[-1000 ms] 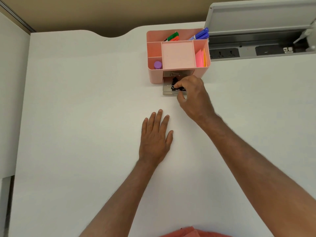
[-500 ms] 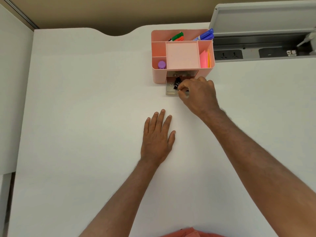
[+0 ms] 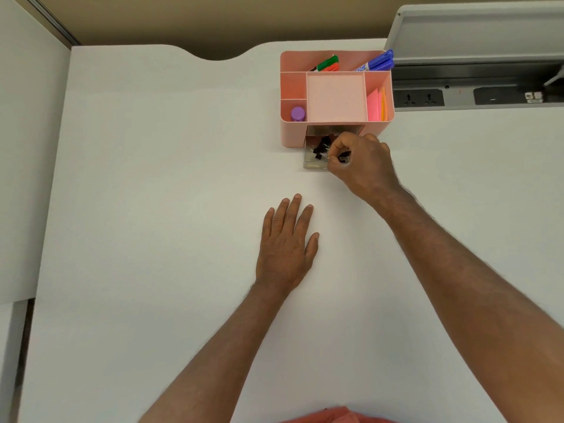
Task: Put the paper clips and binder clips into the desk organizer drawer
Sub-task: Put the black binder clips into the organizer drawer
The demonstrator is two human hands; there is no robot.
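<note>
A pink desk organizer [image 3: 291, 134] stands at the far middle of the white desk. Its clear drawer [image 3: 309, 164] is pulled out toward me at the front. Black binder clips [image 3: 321, 149] lie in the drawer. My right hand [image 3: 361, 161] hovers over the drawer's right half, its fingers pinched on a black binder clip [image 3: 343, 157] with silver handles. Whether paper clips lie in the drawer I cannot tell. My left hand [image 3: 287, 245] rests flat on the desk, palm down, fingers apart, well in front of the drawer.
The organizer's top compartments hold green and red markers [image 3: 328, 65], a blue marker [image 3: 377, 64], a purple cap [image 3: 298, 113] and pink and orange sticky notes [image 3: 377, 105]. A grey socket channel [image 3: 476, 96] with an open lid runs along the far right. A white partition [image 3: 27, 166] stands left.
My right hand's fingers have curled tighter over the drawer, pinching a binder clip. The view has shifted slightly. My left hand stays flat on the desk.
</note>
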